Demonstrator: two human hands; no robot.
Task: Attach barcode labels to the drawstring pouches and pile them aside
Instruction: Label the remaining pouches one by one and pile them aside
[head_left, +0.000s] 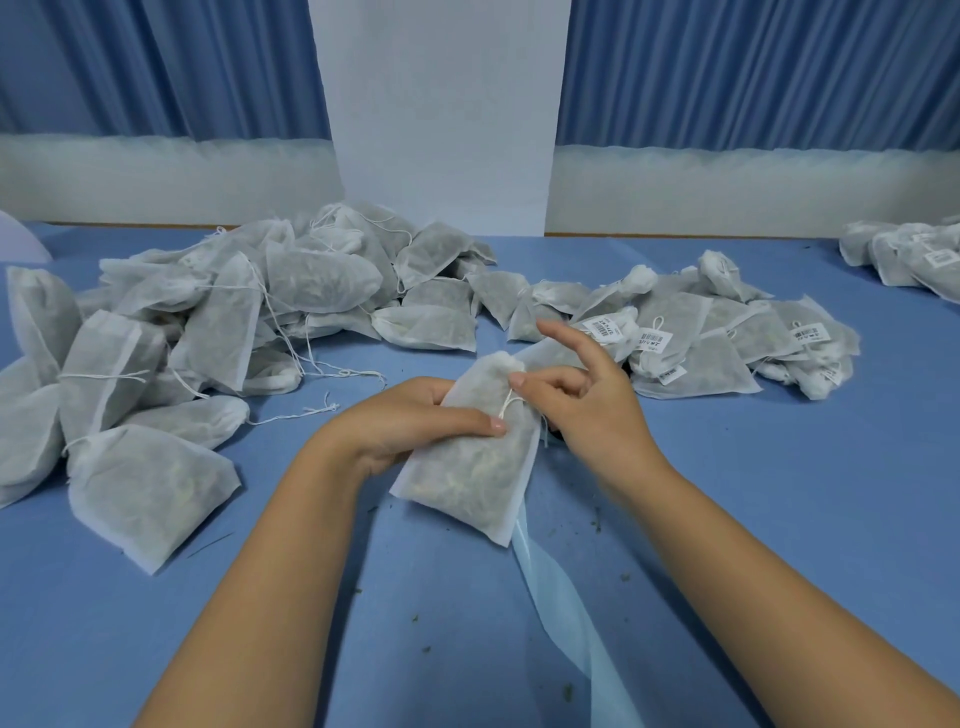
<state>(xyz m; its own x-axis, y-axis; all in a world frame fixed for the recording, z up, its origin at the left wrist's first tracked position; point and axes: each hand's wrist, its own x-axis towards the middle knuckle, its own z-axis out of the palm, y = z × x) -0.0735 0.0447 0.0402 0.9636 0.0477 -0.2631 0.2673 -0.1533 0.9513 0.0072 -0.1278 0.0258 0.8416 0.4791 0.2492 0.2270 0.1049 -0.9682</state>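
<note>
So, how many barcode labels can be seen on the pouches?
5 clear: four in the right pile, at and, and one on the far-right heap. More may be hidden or blurred.

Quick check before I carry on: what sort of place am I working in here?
Probably a small packing or labelling workroom. A blue table holds a big heap of unlabelled pouches, a pile already bearing barcode labels, and blue curtains hang behind. The hands hold one pouch.
</note>
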